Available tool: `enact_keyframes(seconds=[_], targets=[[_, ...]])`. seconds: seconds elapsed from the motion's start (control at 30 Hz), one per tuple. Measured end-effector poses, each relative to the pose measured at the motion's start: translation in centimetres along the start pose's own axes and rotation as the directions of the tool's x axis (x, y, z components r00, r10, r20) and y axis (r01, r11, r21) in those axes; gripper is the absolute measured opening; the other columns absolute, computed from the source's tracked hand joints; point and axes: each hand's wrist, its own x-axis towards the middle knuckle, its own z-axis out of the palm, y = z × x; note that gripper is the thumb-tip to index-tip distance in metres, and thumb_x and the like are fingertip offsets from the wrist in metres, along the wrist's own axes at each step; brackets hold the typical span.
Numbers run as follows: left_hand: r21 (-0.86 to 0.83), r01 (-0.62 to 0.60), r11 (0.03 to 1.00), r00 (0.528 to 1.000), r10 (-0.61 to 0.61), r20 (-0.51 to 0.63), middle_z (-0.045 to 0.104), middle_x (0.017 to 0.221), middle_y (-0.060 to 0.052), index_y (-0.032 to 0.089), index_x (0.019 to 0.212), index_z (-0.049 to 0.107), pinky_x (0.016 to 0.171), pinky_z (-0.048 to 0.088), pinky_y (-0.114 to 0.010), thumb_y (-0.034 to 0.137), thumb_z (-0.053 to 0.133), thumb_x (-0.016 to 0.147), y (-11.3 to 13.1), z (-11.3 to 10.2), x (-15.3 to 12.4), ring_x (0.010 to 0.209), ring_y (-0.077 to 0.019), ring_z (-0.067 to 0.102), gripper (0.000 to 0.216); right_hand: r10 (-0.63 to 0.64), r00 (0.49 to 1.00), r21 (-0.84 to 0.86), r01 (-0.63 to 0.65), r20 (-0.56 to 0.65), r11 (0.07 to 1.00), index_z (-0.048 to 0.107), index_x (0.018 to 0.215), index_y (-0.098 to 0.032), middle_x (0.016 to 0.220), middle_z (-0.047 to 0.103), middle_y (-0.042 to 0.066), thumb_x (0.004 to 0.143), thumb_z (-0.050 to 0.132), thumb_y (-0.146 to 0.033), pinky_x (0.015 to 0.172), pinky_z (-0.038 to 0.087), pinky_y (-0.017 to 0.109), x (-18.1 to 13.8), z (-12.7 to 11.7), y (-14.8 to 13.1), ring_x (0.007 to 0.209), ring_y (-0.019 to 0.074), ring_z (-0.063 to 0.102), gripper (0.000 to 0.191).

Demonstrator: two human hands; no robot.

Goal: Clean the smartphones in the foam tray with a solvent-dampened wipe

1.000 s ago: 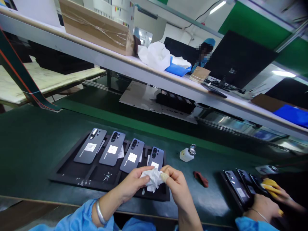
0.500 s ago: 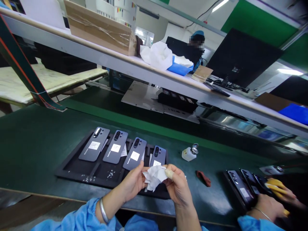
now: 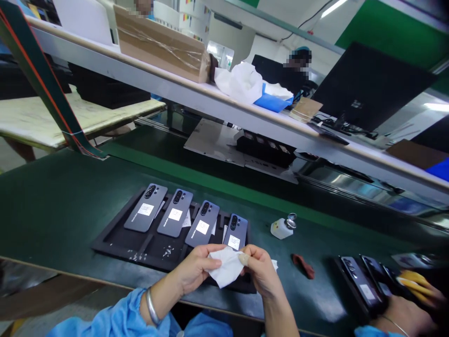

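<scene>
A white cloth or tissue (image 3: 226, 267) is pinched between my left hand (image 3: 196, 269) and my right hand (image 3: 261, 269), stretched over the near edge of a black foam tray (image 3: 115, 243). Fingers of both hands are closed on its sides. Several grey-blue phones lie back up in the tray: one at the left (image 3: 146, 208), others (image 3: 175, 214) (image 3: 203, 224) beside it, and the rightmost phone (image 3: 235, 229) just beyond my hands. Each bears a white label. Behind my right hand, a small white piece (image 3: 274, 265) pokes out.
A white bottle with a metal cap (image 3: 281, 228) and a dark red scrap (image 3: 303, 267) are on the green bench (image 3: 45, 201) to the right. Further right, a co-worker's hands (image 3: 403, 316) work over another phone tray (image 3: 351, 285). A shelf (image 3: 175, 84) crosses above the bench.
The crumpled white cloth is now spread flatter between my hands, my left fingers having moved onto its top. The view has shifted slightly, so the tray appears further right.
</scene>
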Motion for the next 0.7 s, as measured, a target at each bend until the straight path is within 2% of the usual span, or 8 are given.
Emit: enact_keyframes(seconds=[0.17,0.33,0.4,0.47,0.53,0.57,0.63,0.7], targets=[[-0.006,0.000,1.000,0.999,-0.001,-0.033,0.070,0.101,-0.017,0.006,0.113,0.068,0.084,0.046,-0.031,0.019,0.080,0.068,-0.7,0.0,0.6,0.090,-0.0226,0.065,0.048,-0.048,0.998,0.141,0.055,-0.050,0.989,0.050,0.065,-0.013,0.069,0.059,0.002,0.061,0.084,-0.034,0.051,0.037,0.017,-0.5,0.0,-0.1,0.055,0.0071,0.047,0.040],[-0.038,-0.003,0.999,0.997,0.000,-0.071,0.070,0.096,-0.017,0.005,0.104,0.071,0.080,0.049,-0.031,0.027,0.075,0.078,-1.2,-0.3,1.0,0.085,-0.0206,0.064,0.034,-0.191,0.972,0.206,0.217,-0.137,0.954,0.050,0.072,-0.014,0.078,0.060,0.002,0.068,0.081,-0.032,0.055,0.039,0.017,-0.5,0.0,-1.8,0.061,0.0077,0.049,0.035],[-0.048,0.000,0.999,0.996,-0.004,-0.084,0.070,0.095,-0.016,0.006,0.103,0.071,0.079,0.050,-0.031,0.031,0.072,0.082,-1.4,-0.4,1.0,0.084,-0.0205,0.064,0.033,-0.340,0.912,0.092,0.368,-0.232,0.925,0.052,0.078,-0.015,0.082,0.060,0.003,0.074,0.076,-0.033,0.060,0.042,0.020,-0.6,0.1,-3.3,0.065,0.0097,0.052,0.030],[-0.056,0.009,0.998,0.996,-0.013,-0.084,0.070,0.095,-0.016,0.007,0.102,0.071,0.079,0.050,-0.032,0.038,0.067,0.086,-1.5,-0.3,1.0,0.084,-0.0213,0.064,0.036,-0.559,0.780,-0.174,0.531,-0.281,0.829,0.054,0.084,-0.017,0.089,0.061,0.004,0.081,0.070,-0.030,0.066,0.045,0.023,-0.9,0.5,-4.6,0.073,0.0120,0.056,0.021],[-0.064,0.023,0.998,0.997,-0.027,-0.068,0.070,0.095,-0.017,0.007,0.102,0.071,0.080,0.050,-0.032,0.045,0.061,0.089,-1.4,-0.2,0.9,0.084,-0.0218,0.064,0.042,-0.734,0.673,-0.504,0.605,-0.091,0.617,0.056,0.089,-0.017,0.093,0.061,0.005,0.086,0.062,-0.022,0.074,0.046,0.026,-1.5,1.4,-5.3,0.082,0.0147,0.058,0.008],[-0.068,0.029,0.997,0.998,-0.033,-0.055,0.069,0.095,-0.017,0.006,0.102,0.071,0.079,0.050,-0.032,0.048,0.058,0.089,-1.4,-0.1,0.9,0.084,-0.0218,0.064,0.046,-0.741,0.665,-0.629,0.615,0.091,0.475,0.057,0.089,-0.017,0.091,0.061,0.005,0.086,0.058,-0.018,0.075,0.044,0.026,-1.8,1.9,-5.2,0.082,0.0153,0.057,0.003],[-0.073,0.034,0.997,0.999,-0.036,-0.021,0.069,0.097,-0.018,0.006,0.105,0.071,0.077,0.049,-0.030,0.053,0.054,0.090,-1.1,0.0,0.8,0.085,-0.0217,0.064,0.052,-0.557,0.706,-0.744,0.632,0.437,0.217,0.055,0.088,-0.017,0.085,0.059,0.004,0.084,0.052,-0.012,0.070,0.041,0.026,-2.6,2.9,-4.6,0.077,0.0156,0.055,0.008],[-0.076,0.011,0.997,1.000,-0.011,-0.005,0.069,0.098,-0.018,0.005,0.108,0.070,0.077,0.049,-0.029,0.051,0.056,0.090,-0.8,0.1,0.6,0.085,-0.0212,0.063,0.051,-0.339,0.747,-0.762,0.637,0.572,0.119,0.054,0.088,-0.017,0.084,0.058,0.004,0.083,0.051,-0.012,0.067,0.037,0.026,-3.4,3.5,-3.6,0.075,0.0159,0.052,0.007]])
